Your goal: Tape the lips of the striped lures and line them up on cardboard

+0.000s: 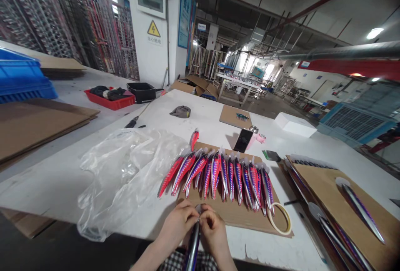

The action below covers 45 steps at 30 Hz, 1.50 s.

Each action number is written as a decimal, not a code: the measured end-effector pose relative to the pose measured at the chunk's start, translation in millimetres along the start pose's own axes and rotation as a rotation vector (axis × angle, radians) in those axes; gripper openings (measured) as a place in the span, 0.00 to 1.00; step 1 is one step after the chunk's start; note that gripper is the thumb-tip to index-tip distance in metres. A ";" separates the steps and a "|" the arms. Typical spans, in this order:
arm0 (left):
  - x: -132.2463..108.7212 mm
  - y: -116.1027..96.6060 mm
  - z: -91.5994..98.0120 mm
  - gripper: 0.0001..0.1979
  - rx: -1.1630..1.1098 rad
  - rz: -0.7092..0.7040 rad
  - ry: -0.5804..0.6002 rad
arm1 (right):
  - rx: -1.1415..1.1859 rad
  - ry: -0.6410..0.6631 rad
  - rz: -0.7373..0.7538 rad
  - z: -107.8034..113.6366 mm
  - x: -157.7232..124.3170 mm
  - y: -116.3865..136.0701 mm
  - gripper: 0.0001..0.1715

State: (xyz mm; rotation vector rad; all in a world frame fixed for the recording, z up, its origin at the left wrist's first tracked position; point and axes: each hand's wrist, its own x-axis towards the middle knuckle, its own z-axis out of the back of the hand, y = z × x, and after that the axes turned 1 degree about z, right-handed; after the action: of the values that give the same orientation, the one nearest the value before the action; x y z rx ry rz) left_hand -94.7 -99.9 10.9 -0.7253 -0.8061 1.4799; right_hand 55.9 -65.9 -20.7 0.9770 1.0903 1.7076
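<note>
One shiny lure (193, 246), in front of the cardboard sheet (233, 216), is pinched at its end by your left hand (177, 222) and right hand (215, 230).

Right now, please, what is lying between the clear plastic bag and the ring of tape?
In the head view, a row of pink and purple fish-shaped lures lies between them, on a cardboard sheet.

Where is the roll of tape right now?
In the head view, the roll of tape lies right of centre, on the near right corner of the cardboard, beside the striped lures.
</note>
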 end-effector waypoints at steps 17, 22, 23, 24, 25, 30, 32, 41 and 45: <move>-3.0 5.7 2.0 0.09 -0.035 -0.071 -0.001 | 0.060 0.213 -0.067 23.1 7.3 11.5 0.08; -3.8 5.3 2.8 0.09 -0.060 -0.070 -0.003 | 0.092 0.173 -0.098 18.0 7.3 12.3 0.10; -3.8 5.8 2.7 0.09 -0.065 -0.071 -0.004 | 0.098 0.159 -0.105 15.9 8.1 12.1 0.11; -3.8 6.4 2.4 0.09 -0.069 -0.071 -0.004 | 0.105 0.147 -0.110 13.6 9.0 11.9 0.11; -3.8 7.1 2.0 0.09 -0.073 -0.071 -0.005 | 0.110 0.139 -0.110 11.4 10.0 11.8 0.11; -4.0 9.5 0.2 0.08 -0.078 -0.080 -0.005 | 0.119 0.164 -0.070 8.6 13.9 14.6 0.09; -3.7 9.0 0.2 0.08 -0.075 -0.082 -0.007 | 0.105 0.169 -0.059 10.2 14.1 16.5 0.09; -4.0 6.3 1.6 0.09 -0.064 -0.072 -0.015 | -0.022 0.105 -0.037 6.6 8.9 16.5 0.09; -5.0 7.2 0.8 0.09 -0.058 -0.063 -0.016 | -0.083 0.062 -0.043 4.0 4.0 14.4 0.10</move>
State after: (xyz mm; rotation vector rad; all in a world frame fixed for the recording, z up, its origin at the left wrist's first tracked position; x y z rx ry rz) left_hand -99.1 -105.1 5.3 -0.7259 -0.8794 1.4127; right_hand 54.7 -64.7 -5.3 0.8482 1.0633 1.7442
